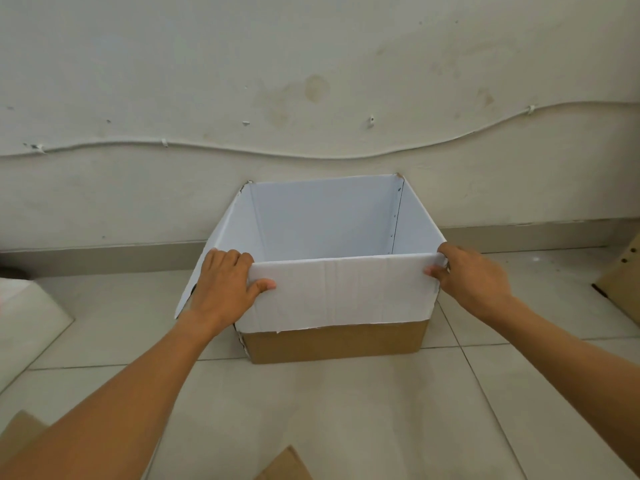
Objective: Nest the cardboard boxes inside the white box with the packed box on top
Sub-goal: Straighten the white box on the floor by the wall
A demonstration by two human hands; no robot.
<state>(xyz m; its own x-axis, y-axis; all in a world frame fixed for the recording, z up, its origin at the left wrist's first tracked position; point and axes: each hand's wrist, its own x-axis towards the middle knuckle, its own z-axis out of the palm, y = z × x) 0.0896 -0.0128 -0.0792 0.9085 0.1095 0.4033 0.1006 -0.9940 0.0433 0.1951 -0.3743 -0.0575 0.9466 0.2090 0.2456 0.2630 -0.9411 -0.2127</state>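
The white box (341,292) stands open on the tiled floor against the wall, white inside and on its folded-down near flap, brown cardboard below. Its inside looks empty as far as I can see. My left hand (227,284) grips the near left corner, fingers over the rim and thumb on the front flap. My right hand (467,277) holds the near right corner the same way. Brown cardboard pieces show at the bottom edge (285,467), the bottom left corner (20,433) and the right edge (621,271).
A pale wall with a clipped cable (311,154) runs right behind the box. A white object (24,317) lies on the floor at the left. Bare tiles (346,410) lie between me and the box.
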